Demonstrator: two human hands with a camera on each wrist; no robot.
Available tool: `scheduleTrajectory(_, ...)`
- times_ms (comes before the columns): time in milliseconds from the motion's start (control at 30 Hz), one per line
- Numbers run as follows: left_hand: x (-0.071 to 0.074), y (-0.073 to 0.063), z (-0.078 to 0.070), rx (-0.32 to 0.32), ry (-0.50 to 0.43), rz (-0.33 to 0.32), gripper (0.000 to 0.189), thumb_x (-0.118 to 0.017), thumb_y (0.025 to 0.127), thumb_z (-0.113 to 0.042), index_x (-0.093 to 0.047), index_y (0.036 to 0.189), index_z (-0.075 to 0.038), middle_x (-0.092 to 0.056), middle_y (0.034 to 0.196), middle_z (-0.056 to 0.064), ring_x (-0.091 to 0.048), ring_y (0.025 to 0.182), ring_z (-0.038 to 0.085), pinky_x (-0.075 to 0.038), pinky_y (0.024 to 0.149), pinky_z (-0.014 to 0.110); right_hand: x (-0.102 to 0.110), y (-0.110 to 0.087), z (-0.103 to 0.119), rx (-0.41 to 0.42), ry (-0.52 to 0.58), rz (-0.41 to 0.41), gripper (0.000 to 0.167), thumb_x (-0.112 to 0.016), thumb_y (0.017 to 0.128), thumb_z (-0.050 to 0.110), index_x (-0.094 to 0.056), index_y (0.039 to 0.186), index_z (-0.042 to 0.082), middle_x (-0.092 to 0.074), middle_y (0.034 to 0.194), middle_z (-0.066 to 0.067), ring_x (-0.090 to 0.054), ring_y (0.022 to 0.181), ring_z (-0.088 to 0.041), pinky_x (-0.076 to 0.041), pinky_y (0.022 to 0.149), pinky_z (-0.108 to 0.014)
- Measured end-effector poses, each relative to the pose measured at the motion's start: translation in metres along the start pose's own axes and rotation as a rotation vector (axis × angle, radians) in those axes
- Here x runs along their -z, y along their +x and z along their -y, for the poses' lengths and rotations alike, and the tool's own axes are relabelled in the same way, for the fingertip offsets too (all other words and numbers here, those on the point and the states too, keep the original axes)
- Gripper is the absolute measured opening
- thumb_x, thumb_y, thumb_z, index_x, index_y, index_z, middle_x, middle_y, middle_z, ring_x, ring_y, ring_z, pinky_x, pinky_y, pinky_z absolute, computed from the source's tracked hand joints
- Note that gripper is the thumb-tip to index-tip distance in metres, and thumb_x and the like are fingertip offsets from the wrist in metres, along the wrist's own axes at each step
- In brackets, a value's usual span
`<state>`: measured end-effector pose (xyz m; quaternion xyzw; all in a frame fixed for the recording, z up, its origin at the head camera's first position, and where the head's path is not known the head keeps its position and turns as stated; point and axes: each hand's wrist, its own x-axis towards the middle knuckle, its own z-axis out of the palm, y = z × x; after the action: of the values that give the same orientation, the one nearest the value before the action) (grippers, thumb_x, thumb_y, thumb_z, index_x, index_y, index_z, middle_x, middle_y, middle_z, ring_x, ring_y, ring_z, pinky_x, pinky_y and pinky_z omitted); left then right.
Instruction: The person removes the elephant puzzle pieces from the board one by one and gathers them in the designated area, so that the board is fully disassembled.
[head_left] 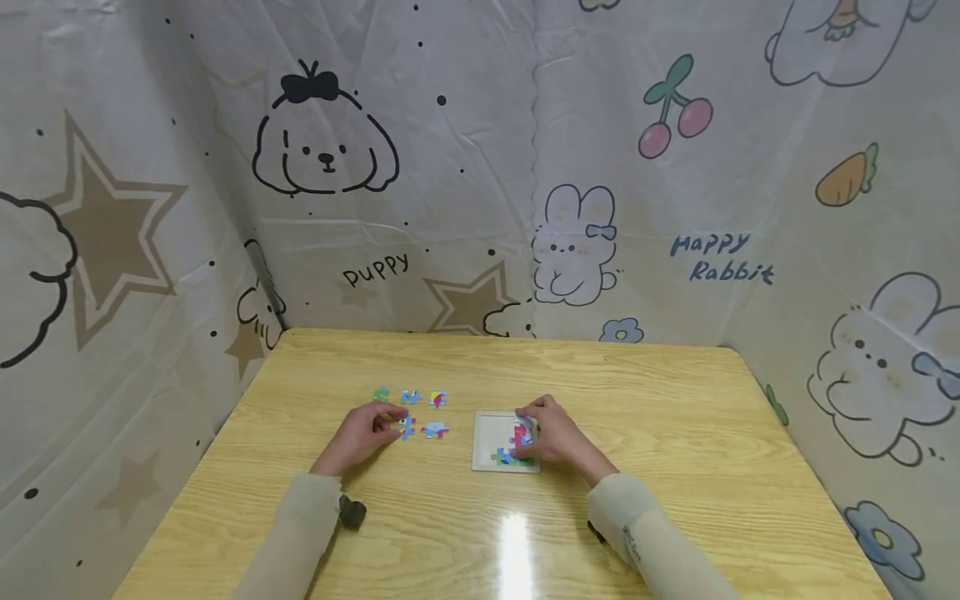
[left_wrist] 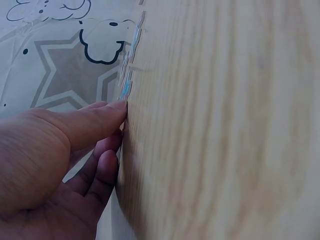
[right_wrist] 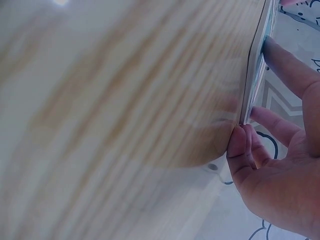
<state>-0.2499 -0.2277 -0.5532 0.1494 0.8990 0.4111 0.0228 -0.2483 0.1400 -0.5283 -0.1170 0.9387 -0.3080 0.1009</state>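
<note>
On the table lies a small square puzzle tray (head_left: 491,429) with a pale rim. Several joined jigsaw pieces (head_left: 502,457) fill its lower edge and right side. My right hand (head_left: 553,432) holds the tray at its right side, the thumb over the pieces and other fingers at the rim; the hand covers part of the picture. To the left, my left hand (head_left: 363,433) pinches a blue jigsaw piece (head_left: 407,427) between thumb and forefinger, at table level. The left wrist view has those fingertips against a thin blue piece (left_wrist: 126,89).
Near the left hand lie a green piece (head_left: 381,394), a blue piece (head_left: 410,397), a yellow and red piece (head_left: 438,399) and a pale blue and pink piece (head_left: 435,430). A patterned curtain (head_left: 465,167) encloses the wooden table (head_left: 637,383) behind and at both sides.
</note>
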Motion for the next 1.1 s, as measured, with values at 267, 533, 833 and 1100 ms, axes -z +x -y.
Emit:
scheduleTrajectory(267, 0.0, 0.0, 0.0, 0.009, -0.01, -0.011, 0.034, -0.075, 0.093, -0.002, -0.072, 0.126, -0.004, -0.073, 0.122, 0.014, -0.06, 0.084, 0.011, -0.051, 0.075, 0.023, 0.0, -0.001, 0.001, -0.013, 0.005, 0.002, 0.074, -0.095, 0.076, 0.028, -0.065, 0.14, 0.007, -0.051, 0.136, -0.013, -0.053, 0.116, -0.029, -0.047, 0.108, -0.05)
scheduleTrajectory(533, -0.01, -0.002, -0.02, -0.018, -0.021, -0.085, 0.036, -0.078, 0.091, -0.002, -0.071, 0.126, -0.001, -0.071, 0.116, 0.015, -0.059, 0.081, 0.011, -0.05, 0.073, 0.024, 0.0, 0.0, -0.001, -0.011, -0.002, 0.009, 0.074, -0.094, 0.076, 0.03, -0.064, 0.14, 0.008, -0.051, 0.135, -0.013, -0.053, 0.115, -0.028, -0.047, 0.107, -0.05)
scheduleTrajectory(833, -0.046, 0.005, -0.063, -0.101, -0.054, 0.02, 0.033, -0.077, 0.093, -0.005, -0.071, 0.125, -0.003, -0.071, 0.115, 0.012, -0.058, 0.082, 0.009, -0.051, 0.075, 0.023, 0.0, 0.003, -0.001, -0.014, -0.002, 0.01, 0.073, -0.094, 0.077, 0.032, -0.065, 0.14, 0.009, -0.05, 0.138, -0.013, -0.053, 0.119, -0.03, -0.046, 0.109, -0.05)
scheduleTrajectory(1100, -0.08, 0.009, -0.086, -0.153, -0.031, 0.138, 0.035, -0.077, 0.093, -0.011, -0.071, 0.127, -0.006, -0.07, 0.115, 0.007, -0.06, 0.089, 0.014, -0.053, 0.08, 0.028, 0.0, -0.001, 0.001, -0.006, -0.014, 0.006, 0.075, -0.094, 0.077, 0.03, -0.064, 0.141, 0.008, -0.051, 0.137, -0.013, -0.054, 0.12, -0.03, -0.047, 0.108, -0.051)
